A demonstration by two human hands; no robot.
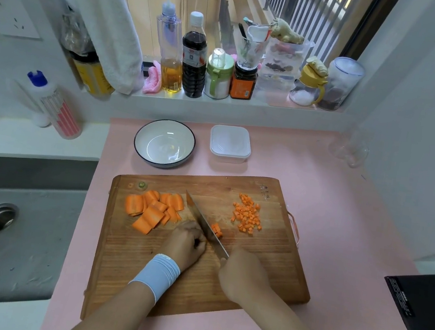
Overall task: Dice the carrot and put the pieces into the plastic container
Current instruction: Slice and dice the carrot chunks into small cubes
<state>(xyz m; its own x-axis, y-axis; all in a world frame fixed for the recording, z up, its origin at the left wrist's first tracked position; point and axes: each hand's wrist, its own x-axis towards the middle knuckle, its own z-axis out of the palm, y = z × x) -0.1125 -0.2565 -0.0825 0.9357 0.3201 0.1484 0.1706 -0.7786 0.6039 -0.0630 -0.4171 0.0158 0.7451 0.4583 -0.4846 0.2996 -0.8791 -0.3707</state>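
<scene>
Both forearms enter from the bottom edge and angle up and inward over the cutting board (pixel 275 262). The left forearm comes from lower left and has a pale blue wristband (pixel 156 273) at the wrist. The right forearm comes from lower right and is bare.

The left hand (pixel 186 241) is palm down on the board with fingers curled under tight and knuckles right against the left face of the knife (pixel 206 223). Anything under those fingers is hidden by the hand, so I cannot tell if it pins carrot or not. The right hand (pixel 243 274) is closed in a fist round the knife handle, which is fully covered. The blade runs diagonally up and left from that fist, edge down on the board.

Carrot sits in three lots, all on the board. The carrot slabs (pixel 153 207) are a loose heap of thick uncut pieces left of the blade, and the nearest slab touches the left hand. A few fresh-cut cubes (pixel 217 229) lie just beside the blade on its right. The diced pile (pixel 248 216) is small cubes spread further right, apart from the blade and near the board's right end.

The plastic container (pixel 230 144) is square and whitish. It stands on the pink bench (pixel 340 238) just behind the board, and no carrot is visible in it. A white dark-rimmed bowl (pixel 164 142) stands beside it to the left. The sink (pixel 35 223) is left of the bench. Bottles and jars are lined up on the windowsill (pixel 219 100) behind.
</scene>
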